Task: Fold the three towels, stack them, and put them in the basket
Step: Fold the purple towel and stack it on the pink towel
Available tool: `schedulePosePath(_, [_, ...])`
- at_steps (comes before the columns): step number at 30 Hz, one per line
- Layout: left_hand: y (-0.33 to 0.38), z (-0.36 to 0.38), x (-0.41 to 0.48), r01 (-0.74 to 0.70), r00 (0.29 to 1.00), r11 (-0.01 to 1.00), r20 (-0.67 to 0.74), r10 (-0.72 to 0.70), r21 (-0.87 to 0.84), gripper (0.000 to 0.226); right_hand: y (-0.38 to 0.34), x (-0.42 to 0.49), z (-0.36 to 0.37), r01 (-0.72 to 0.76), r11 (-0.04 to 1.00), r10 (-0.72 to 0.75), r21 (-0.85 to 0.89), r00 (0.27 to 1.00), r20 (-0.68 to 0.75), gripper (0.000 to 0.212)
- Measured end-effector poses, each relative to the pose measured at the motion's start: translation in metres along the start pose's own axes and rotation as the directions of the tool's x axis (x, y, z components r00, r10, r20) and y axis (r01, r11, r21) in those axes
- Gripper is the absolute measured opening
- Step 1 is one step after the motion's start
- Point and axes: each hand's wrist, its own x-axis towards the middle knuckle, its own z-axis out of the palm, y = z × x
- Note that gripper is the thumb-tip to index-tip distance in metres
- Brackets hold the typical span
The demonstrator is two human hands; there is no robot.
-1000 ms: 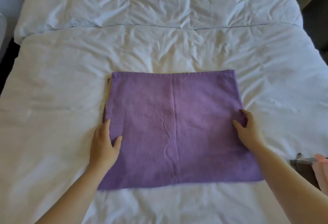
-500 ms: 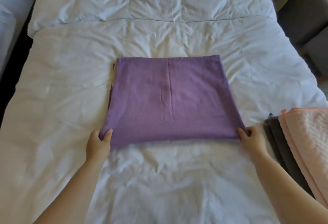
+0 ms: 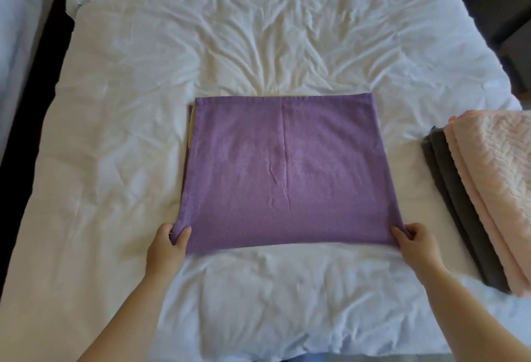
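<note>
A purple towel [image 3: 284, 172] lies folded flat in the middle of the white bed [image 3: 120, 143], with a centre crease running front to back. My left hand [image 3: 168, 248] pinches its near left corner. At the near right corner, my right hand [image 3: 415, 245] pinches the cloth the same way. To the right sit a folded pink towel [image 3: 500, 183] stacked on a folded dark grey towel [image 3: 459, 209]. No basket is in view.
The white duvet is wrinkled and spreads well beyond the towel on all sides. A dark gap [image 3: 34, 109] runs along the bed's left edge. Dark furniture [image 3: 502, 11] stands past the bed's far right corner.
Both hands slid from the towel's side edges down to its near corners and took hold of them. The view shifted, bringing the pink and grey stack into sight.
</note>
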Motion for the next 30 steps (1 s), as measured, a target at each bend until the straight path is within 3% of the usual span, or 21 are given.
schedulePosePath(9, [-0.028,-0.002,-0.048,0.002,1.0,0.994,-0.01,-0.001,0.108,0.023,0.035,-0.029,-0.005,0.021,0.995,-0.017,-0.1,0.999,0.043,0.018])
schedulePosePath(14, [-0.01,0.001,-0.049,0.032,0.989,0.956,-0.151,0.013,0.293,0.028,0.028,-0.03,-0.007,0.033,0.999,-0.033,0.024,0.999,0.0,0.023])
schedulePosePath(20, [-0.012,0.004,-0.04,0.12,0.988,0.965,-0.127,-0.092,0.232,0.031,0.03,-0.02,-0.009,0.019,0.995,-0.021,0.097,1.0,0.015,0.013])
schedulePosePath(23, [-0.021,0.005,-0.038,0.113,0.989,0.968,-0.121,-0.088,0.225,0.027,0.039,-0.018,-0.01,-0.014,1.0,0.014,0.011,0.999,0.048,0.016])
schedulePosePath(27, [-0.023,0.009,-0.037,0.144,0.988,0.946,-0.099,-0.12,0.29,0.027,0.041,-0.019,-0.009,0.005,0.972,0.013,-0.234,0.997,0.077,0.022])
schedulePosePath(30, [-0.016,0.007,-0.033,0.154,0.986,0.921,-0.112,-0.121,0.359,0.024,0.029,-0.023,-0.012,0.017,0.939,-0.009,-0.343,1.0,0.026,0.01])
